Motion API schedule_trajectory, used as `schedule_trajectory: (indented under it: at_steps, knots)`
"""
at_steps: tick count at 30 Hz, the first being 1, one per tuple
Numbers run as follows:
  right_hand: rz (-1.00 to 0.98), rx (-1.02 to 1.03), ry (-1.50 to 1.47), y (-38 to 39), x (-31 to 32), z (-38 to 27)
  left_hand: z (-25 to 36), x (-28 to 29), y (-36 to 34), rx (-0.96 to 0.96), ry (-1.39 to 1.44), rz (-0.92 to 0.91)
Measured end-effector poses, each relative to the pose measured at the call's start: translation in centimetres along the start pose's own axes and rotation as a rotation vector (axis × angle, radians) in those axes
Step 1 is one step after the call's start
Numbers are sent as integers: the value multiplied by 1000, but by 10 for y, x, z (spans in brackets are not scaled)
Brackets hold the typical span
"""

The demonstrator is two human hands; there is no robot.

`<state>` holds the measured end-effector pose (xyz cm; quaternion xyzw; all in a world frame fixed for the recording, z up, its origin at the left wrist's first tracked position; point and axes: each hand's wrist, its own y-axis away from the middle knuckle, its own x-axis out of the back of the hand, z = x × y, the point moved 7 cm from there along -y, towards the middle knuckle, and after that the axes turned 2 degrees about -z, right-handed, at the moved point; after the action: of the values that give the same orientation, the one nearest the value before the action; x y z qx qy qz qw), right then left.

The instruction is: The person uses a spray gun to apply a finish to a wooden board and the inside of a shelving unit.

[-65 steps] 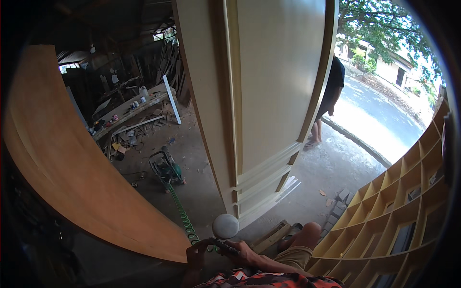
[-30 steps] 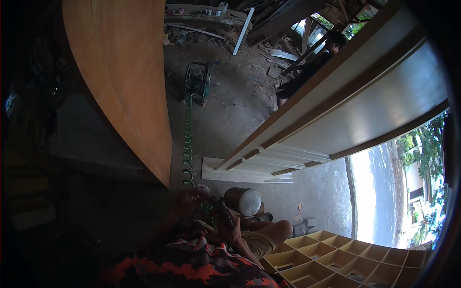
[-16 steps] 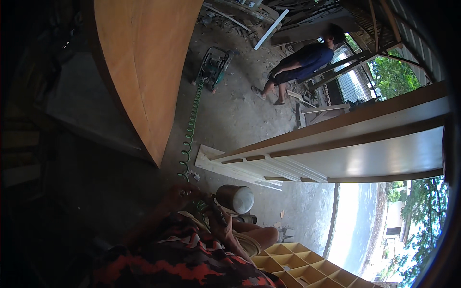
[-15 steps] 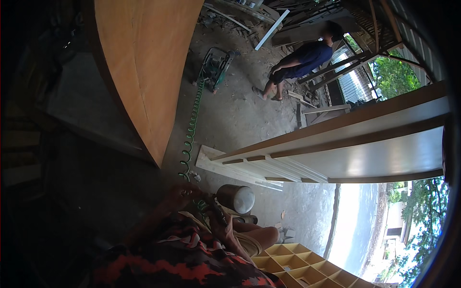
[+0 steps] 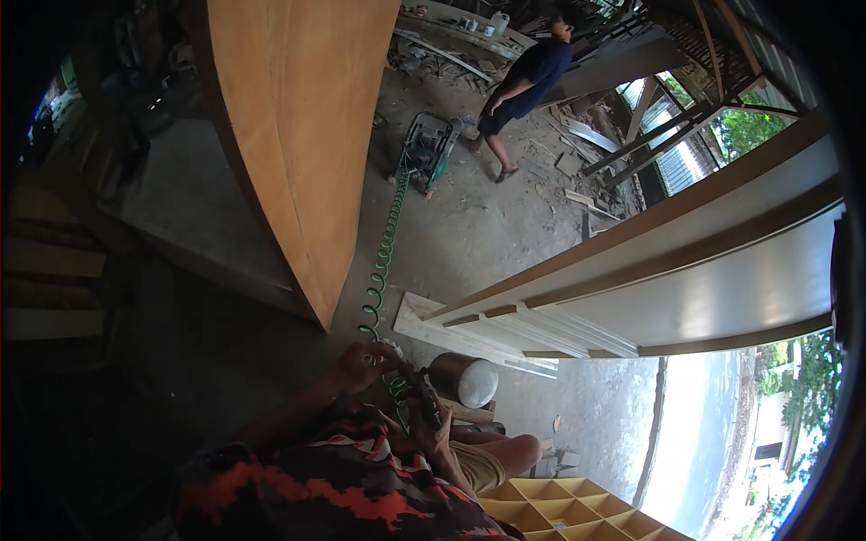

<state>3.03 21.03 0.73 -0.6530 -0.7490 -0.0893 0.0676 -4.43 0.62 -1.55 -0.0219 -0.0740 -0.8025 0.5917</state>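
Observation:
My right hand point(image 5: 430, 427) is wrapped round a dark hand tool point(image 5: 426, 397), held low in front of my lap. Shadow hides the tool's exact kind. A green coiled air hose point(image 5: 388, 243) runs from the tool area to a green and black air compressor point(image 5: 428, 153) on the floor. My left hand point(image 5: 363, 364) is closed beside the tool's far end, its fingers bent together. Whatever it pinches is too dark and small to name. Just right of the tool stands a metal cylinder point(image 5: 462, 380) with a pale round top.
A large curved wooden panel point(image 5: 298, 135) rises at the left. A long white panel with brown edges point(image 5: 686, 279) spans the right. Near my knee lies a yellow compartmented frame point(image 5: 577, 509). A person in dark clothes point(image 5: 523, 86) walks beyond the compressor, near scrap wood.
The view has shifted, so the panels and compressor appear farther right and lower. The other person has walked leftward toward the compressor. My right hand keeps its hold on the tool.

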Motion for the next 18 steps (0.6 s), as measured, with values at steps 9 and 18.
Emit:
schedule_trajectory:
  at_steps: [9, 18]
  knots:
    - [3, -3, -90, -2, -15, -26, -26, 8, 3, -102, 128, 144]
    - [-124, 7, -38, -26, -34, -23, -14, 39, 32, -47, 96, 213]
